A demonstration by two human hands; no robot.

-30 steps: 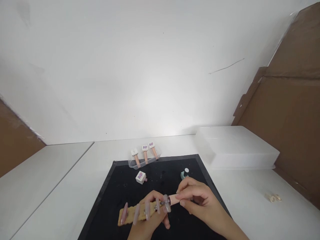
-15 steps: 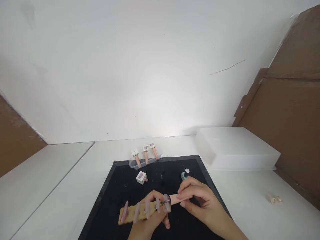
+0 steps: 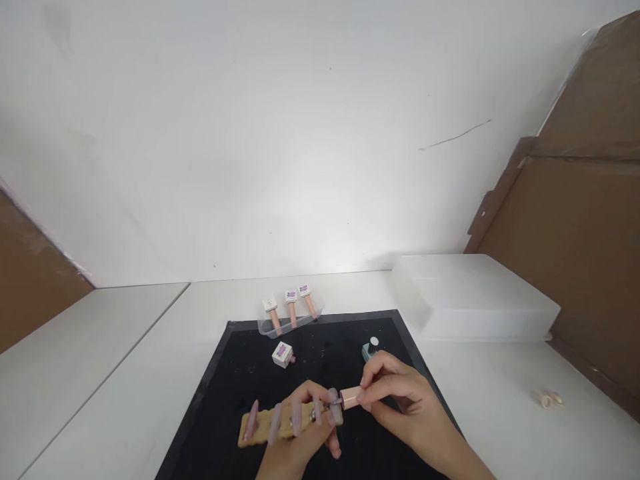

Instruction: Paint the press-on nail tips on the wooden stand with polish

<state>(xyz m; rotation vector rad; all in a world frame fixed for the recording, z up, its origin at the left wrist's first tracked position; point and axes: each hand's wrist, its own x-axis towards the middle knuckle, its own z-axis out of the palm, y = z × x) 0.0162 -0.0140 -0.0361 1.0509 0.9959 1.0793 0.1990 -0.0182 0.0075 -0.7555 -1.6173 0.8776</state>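
Observation:
My left hand (image 3: 305,440) grips a tan wavy-edged holder (image 3: 263,427) that carries several pale pink false nails (image 3: 275,423). Between the fingertips of my right hand (image 3: 407,400) is the pink handle of a polish brush (image 3: 351,397), its tip at the rightmost nail (image 3: 335,400). Whether the bristles touch that nail is too small to tell. Behind my hands, an open white square bottle (image 3: 283,355) lies on the black mat (image 3: 220,400). A green bottle with a dark cap (image 3: 371,349) stands just beyond my right hand, partly hidden by it.
A clear tray (image 3: 265,329) at the mat's back edge holds three white bottles with pink handles (image 3: 291,307). To the right sits a translucent white box (image 3: 485,313). Small cream rings (image 3: 549,399) lie on the white table at the far right.
The fingers of my right hand have shifted slightly on the brush handle, and the handle has moved a little to the right. The holder has moved very slightly in my left hand.

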